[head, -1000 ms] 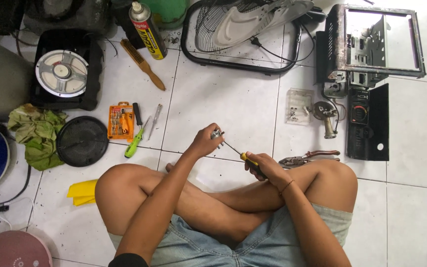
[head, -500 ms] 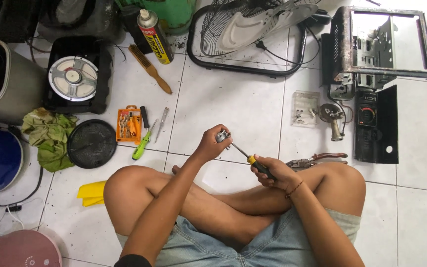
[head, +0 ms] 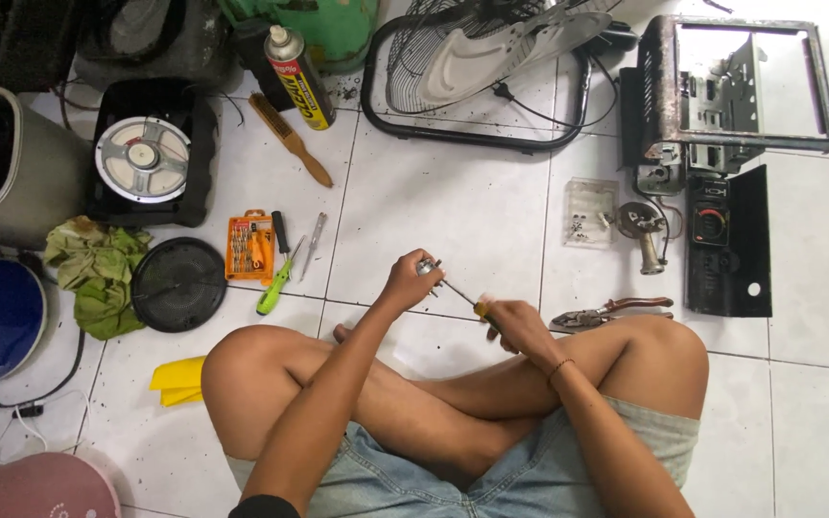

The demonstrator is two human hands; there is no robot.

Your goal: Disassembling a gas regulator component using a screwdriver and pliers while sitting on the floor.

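I sit cross-legged on a white tiled floor. My left hand (head: pixel 407 281) pinches a small metal part (head: pixel 427 268) just above the floor in front of my knees. My right hand (head: pixel 515 326) grips the yellow-and-black handle of a screwdriver (head: pixel 467 298). Its thin shaft runs up and left, with the tip against the small part. Red-handled pliers (head: pixel 606 312) lie on the floor just right of my right hand.
A green screwdriver (head: pixel 276 285), an orange bit set (head: pixel 248 246), a black round lid (head: pixel 178 284) and a green rag (head: pixel 96 271) lie at left. A speaker (head: pixel 144 159), a spray can (head: pixel 297 77), a brush (head: pixel 290 140) and a fan (head: pixel 472 67) sit further back. A rusty metal frame (head: pixel 741 86), a black panel (head: pixel 727 240) and a clear screw box (head: pixel 590 212) are at right.
The view has shifted slightly, so everything sits a little lower in the frame. Both hands stay together on the small part and the screwdriver, the handle turning a little.
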